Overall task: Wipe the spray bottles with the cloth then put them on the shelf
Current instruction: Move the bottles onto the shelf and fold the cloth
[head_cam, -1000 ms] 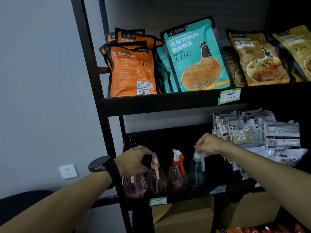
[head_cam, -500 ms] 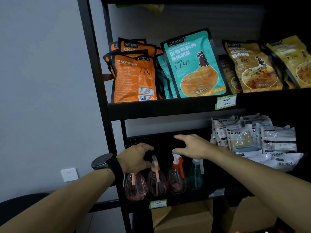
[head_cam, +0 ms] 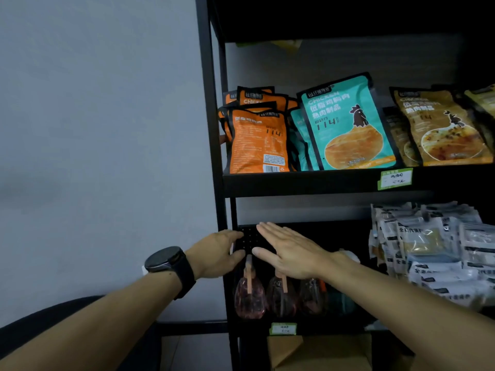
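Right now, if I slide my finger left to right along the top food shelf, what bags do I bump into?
Orange chicken pouches → teal chicken breast pouch → brown chicken pouch → yellowish pouch, cut off by the picture's edge.

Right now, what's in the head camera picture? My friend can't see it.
Two empty hands, left and right, hover above spray bottles standing on a black shelf. Snack bags fill the shelf above.

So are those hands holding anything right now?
Nothing. The right hand is flat and open above the spray bottles; the left hand is empty too.
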`<state>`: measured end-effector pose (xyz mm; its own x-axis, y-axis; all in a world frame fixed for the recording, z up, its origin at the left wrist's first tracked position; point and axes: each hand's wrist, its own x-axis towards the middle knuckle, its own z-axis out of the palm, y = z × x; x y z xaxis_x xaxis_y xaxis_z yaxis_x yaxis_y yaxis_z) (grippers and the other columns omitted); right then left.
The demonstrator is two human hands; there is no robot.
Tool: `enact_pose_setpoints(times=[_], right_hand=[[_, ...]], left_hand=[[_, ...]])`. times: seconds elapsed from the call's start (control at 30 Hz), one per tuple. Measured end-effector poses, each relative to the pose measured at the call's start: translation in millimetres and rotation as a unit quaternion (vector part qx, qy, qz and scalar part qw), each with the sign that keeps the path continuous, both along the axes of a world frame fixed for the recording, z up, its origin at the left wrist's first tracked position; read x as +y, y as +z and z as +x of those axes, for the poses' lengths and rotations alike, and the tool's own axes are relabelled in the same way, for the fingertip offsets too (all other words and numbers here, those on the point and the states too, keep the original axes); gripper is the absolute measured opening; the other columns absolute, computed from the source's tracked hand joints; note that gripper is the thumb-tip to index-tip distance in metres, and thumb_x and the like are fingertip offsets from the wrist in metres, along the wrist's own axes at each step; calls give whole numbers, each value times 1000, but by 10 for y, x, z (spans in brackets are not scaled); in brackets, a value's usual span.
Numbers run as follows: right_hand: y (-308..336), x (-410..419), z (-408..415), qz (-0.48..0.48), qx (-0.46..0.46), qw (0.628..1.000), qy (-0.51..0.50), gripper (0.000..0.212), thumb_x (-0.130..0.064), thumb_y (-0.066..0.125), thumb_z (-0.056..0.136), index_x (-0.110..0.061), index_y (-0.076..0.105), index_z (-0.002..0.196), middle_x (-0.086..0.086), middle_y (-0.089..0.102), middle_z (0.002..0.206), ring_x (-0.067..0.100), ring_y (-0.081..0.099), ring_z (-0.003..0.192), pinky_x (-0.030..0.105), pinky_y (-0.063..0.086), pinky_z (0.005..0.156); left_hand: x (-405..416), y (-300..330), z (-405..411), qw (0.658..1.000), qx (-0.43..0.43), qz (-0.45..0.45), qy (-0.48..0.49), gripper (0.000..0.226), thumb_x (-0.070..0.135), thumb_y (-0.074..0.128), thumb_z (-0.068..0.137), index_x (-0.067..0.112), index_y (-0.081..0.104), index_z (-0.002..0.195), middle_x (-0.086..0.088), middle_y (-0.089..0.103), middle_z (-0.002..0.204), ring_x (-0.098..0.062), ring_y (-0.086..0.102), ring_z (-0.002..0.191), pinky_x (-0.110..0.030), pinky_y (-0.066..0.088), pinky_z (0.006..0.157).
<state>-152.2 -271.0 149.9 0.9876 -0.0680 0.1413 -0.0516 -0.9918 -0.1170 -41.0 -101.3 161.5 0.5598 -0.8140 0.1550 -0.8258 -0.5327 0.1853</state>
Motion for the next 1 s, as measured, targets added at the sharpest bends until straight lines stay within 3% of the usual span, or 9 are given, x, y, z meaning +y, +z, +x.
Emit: enact_pose_setpoints(times=[0.47,0.63,0.77,0.87,1.0], right_hand=[[200,1076,354,12,-10,993,121,68,-57,20,101,-19,8,156,-5,5,163,5,0,148,24,-1,119],[246,1527,501,18,2,988,152,69,-59,21,100,-19,13,155,-2,11,163,10,7,149,30,6,121],[261,1929,594,26,15,981,190,63,-54,24,102,-12,29,148,5,31,155,18,26,143,34,20,118],[237,2224,680,20,28,974,223,65,-55,24,102,-15,19,153,1,19,161,14,15,148,31,11,120],[195,2617,812,23,32,963,267,64,-54,24,102,-16,21,153,0,20,161,14,16,147,31,12,119]], left_hand=[[1182,210,32,995,-32,-8,99,52,38,45,103,18,37,151,1,42,155,-15,40,141,-21,27,111],[1703,236,30,988,-32,-5,149,51,38,45,103,21,37,151,3,41,155,-14,40,141,-23,28,111],[2178,235,35,980,-27,-4,195,50,39,44,103,23,37,150,5,40,156,-14,38,141,-25,29,112],[2523,203,25,973,-22,-3,228,51,39,44,103,23,37,150,5,40,156,-14,38,141,-24,28,112],[2950,141,-19,963,-13,-3,270,51,40,44,103,24,36,150,4,40,156,-14,38,141,-25,29,113]])
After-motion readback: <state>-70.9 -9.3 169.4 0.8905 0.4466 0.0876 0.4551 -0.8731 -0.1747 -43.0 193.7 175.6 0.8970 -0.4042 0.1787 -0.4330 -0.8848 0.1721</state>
